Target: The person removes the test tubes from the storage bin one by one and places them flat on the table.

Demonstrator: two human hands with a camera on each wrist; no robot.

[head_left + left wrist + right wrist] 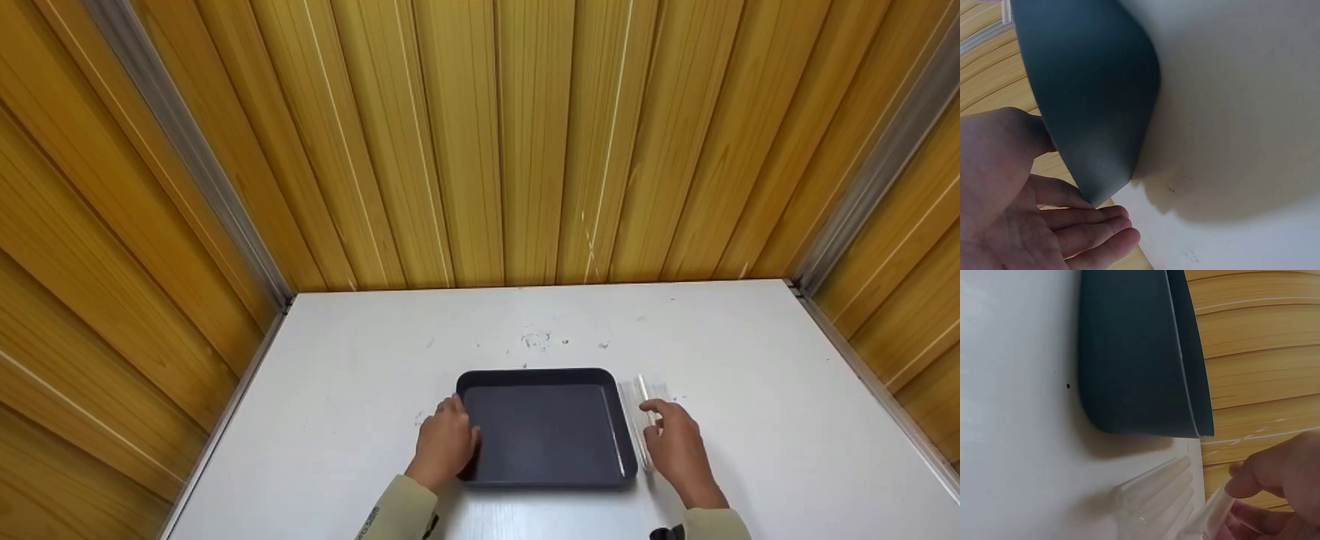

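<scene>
A dark grey rectangular tray [544,435] lies flat on the white table, with nothing inside it. At its left side, my left hand [445,444] grips the rim, thumb over the inner side and fingers along the outer wall. Beyond the tray's right side, my right hand [679,450] pinches a clear plastic tube [1214,513] between thumb and fingers, raised at a slant. Several similar clear tubes [1157,495] lie side by side on the table, close to the tray's right wall. Part of the held tube is hidden by my fingers.
The white table [360,360] carries small dark marks [536,341] behind the tray. Wood-patterned panels [525,150] rise at the back and both sides, with grey metal strips [187,135] at the corners.
</scene>
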